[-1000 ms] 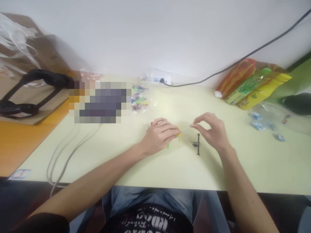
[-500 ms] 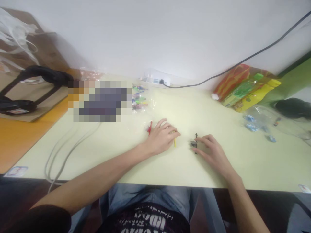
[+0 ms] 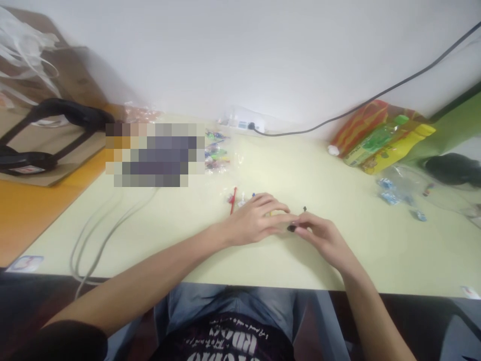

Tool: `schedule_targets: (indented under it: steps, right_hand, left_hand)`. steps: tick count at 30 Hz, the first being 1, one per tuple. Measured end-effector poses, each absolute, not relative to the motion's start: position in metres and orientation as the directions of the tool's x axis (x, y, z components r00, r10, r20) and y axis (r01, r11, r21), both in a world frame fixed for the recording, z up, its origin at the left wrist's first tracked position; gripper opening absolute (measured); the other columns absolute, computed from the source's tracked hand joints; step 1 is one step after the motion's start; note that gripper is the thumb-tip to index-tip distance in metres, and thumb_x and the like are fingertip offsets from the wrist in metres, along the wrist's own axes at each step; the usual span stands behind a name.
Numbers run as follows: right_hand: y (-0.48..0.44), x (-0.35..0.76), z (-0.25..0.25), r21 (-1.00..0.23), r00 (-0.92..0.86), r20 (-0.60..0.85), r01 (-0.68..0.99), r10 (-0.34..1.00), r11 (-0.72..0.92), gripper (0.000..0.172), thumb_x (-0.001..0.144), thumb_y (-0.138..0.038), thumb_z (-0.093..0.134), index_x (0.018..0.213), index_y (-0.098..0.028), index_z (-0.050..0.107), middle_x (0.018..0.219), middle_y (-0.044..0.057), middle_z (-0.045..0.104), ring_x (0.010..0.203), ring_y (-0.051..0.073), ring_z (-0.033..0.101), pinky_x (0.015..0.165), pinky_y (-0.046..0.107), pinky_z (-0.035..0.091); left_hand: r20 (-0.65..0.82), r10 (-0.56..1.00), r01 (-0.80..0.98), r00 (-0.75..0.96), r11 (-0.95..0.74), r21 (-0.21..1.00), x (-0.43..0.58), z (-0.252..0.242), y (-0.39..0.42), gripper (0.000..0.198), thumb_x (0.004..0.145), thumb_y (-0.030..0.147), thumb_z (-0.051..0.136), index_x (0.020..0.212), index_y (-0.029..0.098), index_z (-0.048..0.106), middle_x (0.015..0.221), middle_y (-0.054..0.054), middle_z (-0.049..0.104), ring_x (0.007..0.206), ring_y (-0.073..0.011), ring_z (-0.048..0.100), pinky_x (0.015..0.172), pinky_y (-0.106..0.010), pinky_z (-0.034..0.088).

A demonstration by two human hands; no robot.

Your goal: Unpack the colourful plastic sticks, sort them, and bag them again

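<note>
Where hands (image 3: 257, 220) meet, dark piece (image 3: 291, 228); right fingertips (image 3: 301, 230), pinching it

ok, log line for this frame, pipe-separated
left hand: over yellow piece | right hand: pinching black piece | hands: close together, contact unclear | red piece: on table, beside left hand

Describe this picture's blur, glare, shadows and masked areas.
In the head view, coarse pixel blocks mask an area left of centre; clear plastic packaging glints; soft shadow falls below the right hand; the dark piece at its fingertips looks blurred.
</note>
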State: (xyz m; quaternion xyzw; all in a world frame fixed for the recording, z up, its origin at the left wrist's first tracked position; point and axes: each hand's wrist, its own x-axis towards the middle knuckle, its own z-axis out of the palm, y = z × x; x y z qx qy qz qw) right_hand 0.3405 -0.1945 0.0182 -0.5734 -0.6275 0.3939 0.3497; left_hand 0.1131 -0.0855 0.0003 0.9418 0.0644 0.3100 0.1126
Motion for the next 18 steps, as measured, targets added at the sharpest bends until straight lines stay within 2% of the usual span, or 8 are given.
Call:
schedule_targets:
  steps: [3, 6, 9, 13, 15, 18]
  right_hand:
    - [-0.194, 0.326, 0.023, -0.95, -0.167, -0.083, 0.31, 0.982, -0.028, 0.024, 0.095, -0.045, 0.064, 0.1, -0.023, 0.072, 0.097, 0.005, 0.071, 0.093, 0.022, 0.064, 0.085, 0.034, 0.048]
    - [-0.193, 0.319, 0.026, -0.962, -0.177, -0.089, 0.271, 0.98, -0.038, 0.026, 0.096, -0.047, 0.063, 0.1, -0.023, 0.072, 0.096, 0.005, 0.073, 0.091, 0.022, 0.065, 0.083, 0.033, 0.05]
    - [-0.192, 0.331, 0.028, -0.898, -0.076, -0.046, 0.439, 0.996, -0.008, 0.032, 0.096, -0.05, 0.06, 0.109, -0.023, 0.07, 0.102, 0.007, 0.074, 0.09, 0.023, 0.066, 0.08, 0.035, 0.052]
    - [-0.197, 0.36, 0.026, -0.655, 0.086, 0.022, 0.754, 0.996, -0.05, 0.03, 0.095, -0.051, 0.06, 0.104, -0.024, 0.07, 0.098, 0.008, 0.075, 0.082, 0.024, 0.066, 0.073, 0.037, 0.052]
    - [-0.201, 0.369, 0.022, -0.598, 0.096, -0.003, 0.797, 0.995, -0.079, 0.029, 0.095, -0.05, 0.058, 0.101, -0.025, 0.072, 0.094, 0.007, 0.075, 0.08, 0.024, 0.066, 0.071, 0.037, 0.052]
    - [-0.207, 0.368, 0.015, -0.616, 0.119, -0.052, 0.778, 0.991, -0.126, 0.031, 0.094, -0.05, 0.06, 0.106, -0.024, 0.071, 0.091, 0.006, 0.075, 0.08, 0.024, 0.068, 0.07, 0.036, 0.053]
  left_hand:
    - [0.621, 0.171, 0.002, 0.765, -0.965, 0.263, 0.115, -0.002, -0.088, 0.027, 0.1, 0.027, 0.06, 0.127, 0.027, 0.066, 0.114, -0.006, 0.071, 0.108, -0.0211, 0.06, 0.099, -0.041, 0.049]
    - [0.671, 0.189, -0.012, 0.717, -0.959, 0.284, 0.114, -0.003, -0.089, 0.021, 0.1, 0.022, 0.06, 0.119, 0.025, 0.069, 0.108, -0.004, 0.073, 0.103, -0.0194, 0.062, 0.096, -0.039, 0.05]
    - [0.671, 0.228, -0.009, 0.705, -0.944, 0.33, 0.111, -0.003, -0.088, 0.02, 0.099, 0.031, 0.062, 0.115, 0.021, 0.069, 0.109, -0.008, 0.073, 0.105, -0.021, 0.063, 0.095, -0.04, 0.05]
    - [0.607, 0.337, 0.035, 0.72, -0.891, 0.453, 0.107, -0.001, -0.087, 0.026, 0.101, 0.036, 0.057, 0.117, 0.016, 0.064, 0.114, -0.011, 0.071, 0.109, -0.0226, 0.064, 0.097, -0.041, 0.051]
    - [0.575, 0.373, 0.057, 0.728, -0.869, 0.491, 0.105, 0.001, -0.088, 0.026, 0.102, 0.034, 0.053, 0.119, 0.017, 0.061, 0.116, -0.011, 0.07, 0.111, -0.0229, 0.064, 0.099, -0.042, 0.05]
    - [0.556, 0.401, 0.083, 0.728, -0.856, 0.51, 0.103, 0.002, -0.088, 0.025, 0.103, 0.035, 0.049, 0.115, 0.016, 0.06, 0.114, -0.011, 0.07, 0.111, -0.024, 0.063, 0.102, -0.044, 0.049]
